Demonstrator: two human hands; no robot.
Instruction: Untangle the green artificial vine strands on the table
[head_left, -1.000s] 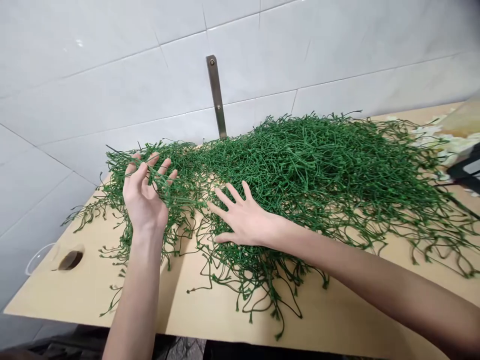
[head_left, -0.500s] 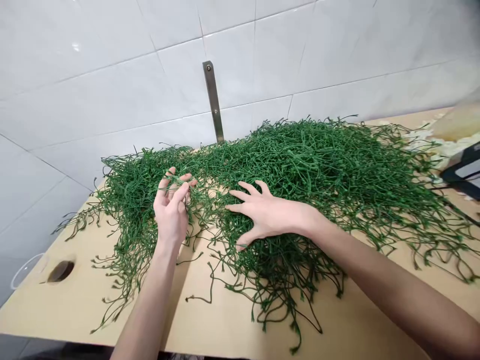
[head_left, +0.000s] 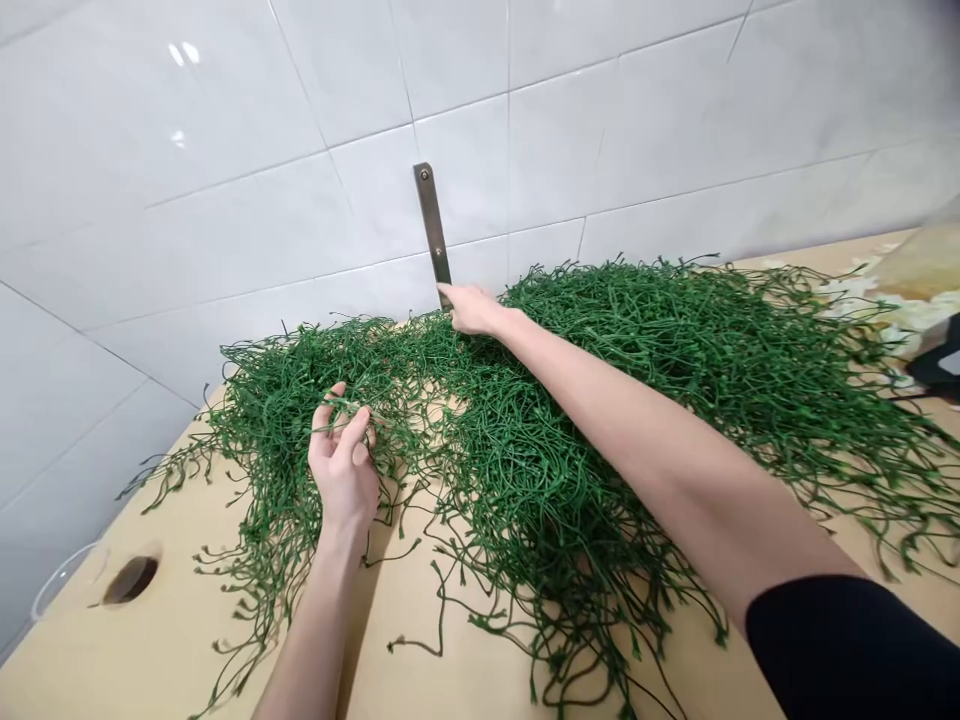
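Observation:
A large tangled heap of thin green stems (head_left: 540, 450), with small tufted ends, covers much of the wooden tabletop. At the heap's left part, my left hand (head_left: 345, 460) is raised palm up, its thumb and fingers closed on a few thin green stems (head_left: 341, 402). My right hand (head_left: 476, 308) reaches across the heap to its back edge, by the foot of the metal strip on the wall. Its index finger points left; the other fingers are mostly hidden, so what it holds, if anything, does not show.
Behind the heap rises a white tiled wall (head_left: 262, 230) with a dark metal strip (head_left: 432, 225) screwed to it. The wooden tabletop (head_left: 420, 620) has a round hole (head_left: 130, 580) at left. White petal-like pieces (head_left: 911, 315) and a black object (head_left: 937, 360) lie at far right.
My right hand has moved from the middle of the heap, where its fingers were spread, to the back edge by the metal strip. My left hand keeps its pinch. The view has tilted up slightly.

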